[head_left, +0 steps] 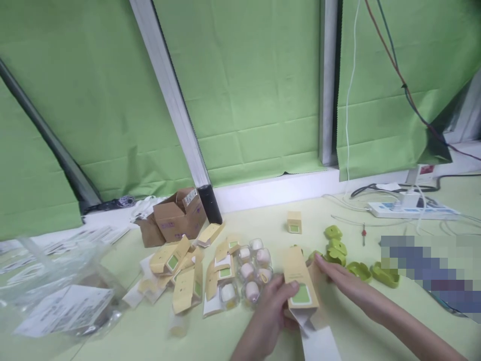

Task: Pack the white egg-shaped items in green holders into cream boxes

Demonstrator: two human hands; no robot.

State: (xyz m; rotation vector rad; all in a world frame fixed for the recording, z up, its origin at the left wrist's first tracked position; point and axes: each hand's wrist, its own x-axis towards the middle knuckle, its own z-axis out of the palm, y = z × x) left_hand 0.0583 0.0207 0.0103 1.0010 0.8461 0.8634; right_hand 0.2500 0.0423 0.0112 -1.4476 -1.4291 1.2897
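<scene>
Pale green table (376,321) before green curtains: left hand (268,311) and right hand (343,281) are both grasping a small yellow carton (298,283), mid-table; its open white flap (319,341) may tear if bent hard.

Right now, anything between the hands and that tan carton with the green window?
Nothing visible. The left hand already grips the tan carton from its left side, thumb on the front, and the right hand touches its right edge. The clear capsules lie just left of it and the green clips behind, both apart from the grip.
</scene>
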